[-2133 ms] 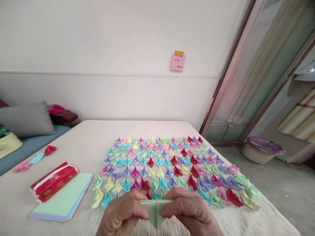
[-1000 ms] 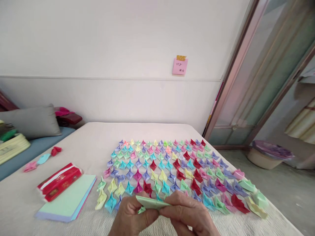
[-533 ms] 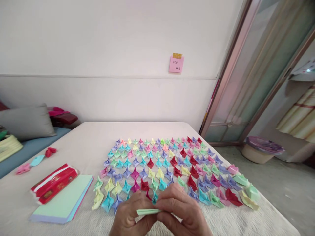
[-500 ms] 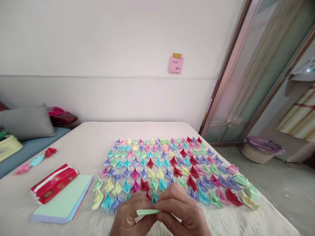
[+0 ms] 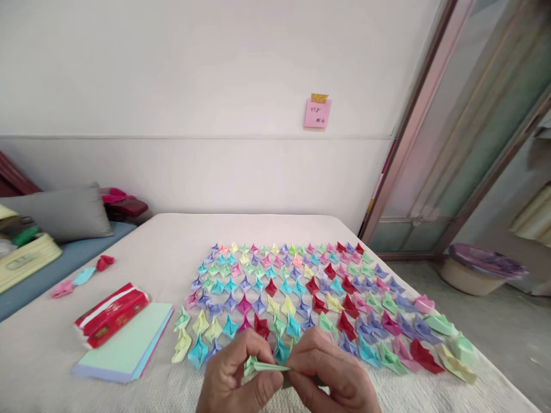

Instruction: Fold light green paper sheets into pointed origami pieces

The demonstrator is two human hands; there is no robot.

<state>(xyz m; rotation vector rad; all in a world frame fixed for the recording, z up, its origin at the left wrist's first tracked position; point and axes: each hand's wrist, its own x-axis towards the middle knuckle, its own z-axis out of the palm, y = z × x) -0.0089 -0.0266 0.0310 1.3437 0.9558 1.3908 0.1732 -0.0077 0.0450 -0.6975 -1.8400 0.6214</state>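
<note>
A folded piece of light green paper [image 5: 269, 367] is held between both hands at the bottom centre. My left hand [image 5: 241, 376] pinches its left part, with the thumb along the near side. On the right end, the fingertips and thumb of my right hand [image 5: 322, 370] are closed. Layers of the paper stand apart near my left fingers; its right part is hidden by my right fingers. Just beyond the hands, many small folded paper shapes lie in rows, among them a dark red one [image 5: 261, 327] and a blue one [image 5: 293, 327].
Left of the hands, a red packet [image 5: 112, 314] lies partly on a stack of coloured paper sheets [image 5: 129, 341]. Three folded pieces, one cyan [image 5: 84, 276], lie farther left. A pink note [image 5: 317, 113] hangs on the wall. A lined bin [image 5: 473, 275] stands right of the bed.
The green paper has gone from a flat folded strip to a shape with its layers spread at the left. My left thumb has moved up onto it. The whole view has shifted slightly.
</note>
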